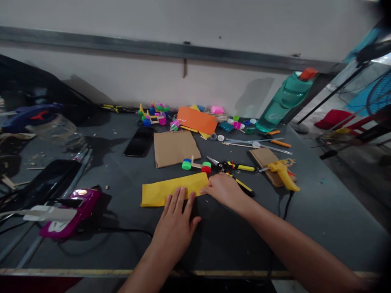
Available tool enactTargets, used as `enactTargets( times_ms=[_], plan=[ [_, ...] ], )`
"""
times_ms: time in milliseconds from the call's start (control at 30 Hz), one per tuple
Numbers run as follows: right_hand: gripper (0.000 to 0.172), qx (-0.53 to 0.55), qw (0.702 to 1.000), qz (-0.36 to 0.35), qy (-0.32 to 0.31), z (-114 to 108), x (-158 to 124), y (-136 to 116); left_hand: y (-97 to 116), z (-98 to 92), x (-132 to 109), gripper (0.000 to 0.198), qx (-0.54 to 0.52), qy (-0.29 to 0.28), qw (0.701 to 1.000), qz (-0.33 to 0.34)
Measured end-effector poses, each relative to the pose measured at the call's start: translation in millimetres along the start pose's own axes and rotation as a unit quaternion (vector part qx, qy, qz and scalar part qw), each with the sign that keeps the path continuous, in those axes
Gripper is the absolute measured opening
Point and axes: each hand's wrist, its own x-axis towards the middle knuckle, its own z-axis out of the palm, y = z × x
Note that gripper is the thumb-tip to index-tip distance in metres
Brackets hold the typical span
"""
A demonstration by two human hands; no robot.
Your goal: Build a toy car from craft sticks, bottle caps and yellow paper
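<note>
The left hand (175,224) lies flat with fingers spread, resting on the long yellow paper strip (166,188) without grasping it; the right hand (227,190) curls at the strip's right end, and whether it pinches the paper I cannot tell. Even, light pressure should stop slipping and creasing. The strip lies nearside of the flat brown cardboard square (175,147), long axis left to right, right end angled slightly away from the person.

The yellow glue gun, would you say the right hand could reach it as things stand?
Probably yes: the right hand must leave the yellow paper, but only low-lying tools seem between that hand and the yellow glue gun.
</note>
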Motion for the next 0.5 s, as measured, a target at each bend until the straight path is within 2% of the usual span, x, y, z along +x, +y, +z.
enactTargets(
  times_ms=[167, 333, 400, 500],
  plan=[
    [0.035, -0.045, 0.999, 0.001, 0.031, -1, -8, 7, 0, 0.0, 0, 0.056, 0.005, -0.005, 1.000, 0.001],
    [0.026, -0.026, 0.993, 0.004, 0.115, -3, -24, 16, 1, -0.8, 1, 0.057, -0.002, -0.008, 1.000, 0.002],
    [0.025, -0.020, 0.990, -0.021, 0.138, -3, -33, 12, 1, -0.2, 1, 0.057, -0.005, -0.007, 1.000, 0.000],
    [0.026, -0.037, 0.987, -0.094, 0.125, 5, -48, -3, 0, 1.7, 0, 0.057, -0.001, 0.000, 1.000, 0.001]
  ],
)
